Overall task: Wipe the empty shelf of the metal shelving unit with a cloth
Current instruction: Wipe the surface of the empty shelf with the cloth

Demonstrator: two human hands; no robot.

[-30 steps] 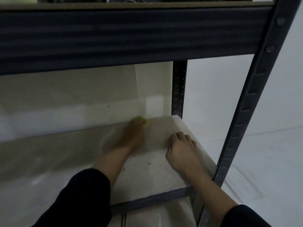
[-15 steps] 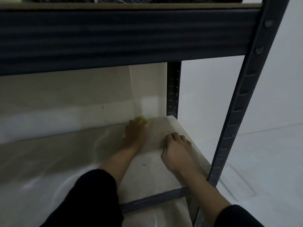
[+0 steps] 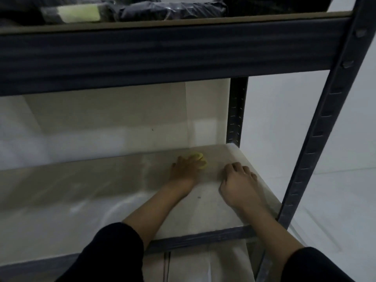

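Yellow cloth (image 3: 199, 159) lies pressed flat under the left hand (image 3: 186, 170) near the back right corner of the empty shelf (image 3: 81, 192), only its edge peeking past the fingertips. That hand covers the cloth with fingers spread. The right hand (image 3: 239, 185) rests palm down on the shelf board just beside it, fingers curled loosely, holding nothing. Dark metal uprights (image 3: 323, 123) frame the shelf, and wrapped dark bundles (image 3: 166, 8) sit on the level above.

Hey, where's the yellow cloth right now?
The yellow cloth is under the left hand, near the back right of the empty shelf, left of the right hand.
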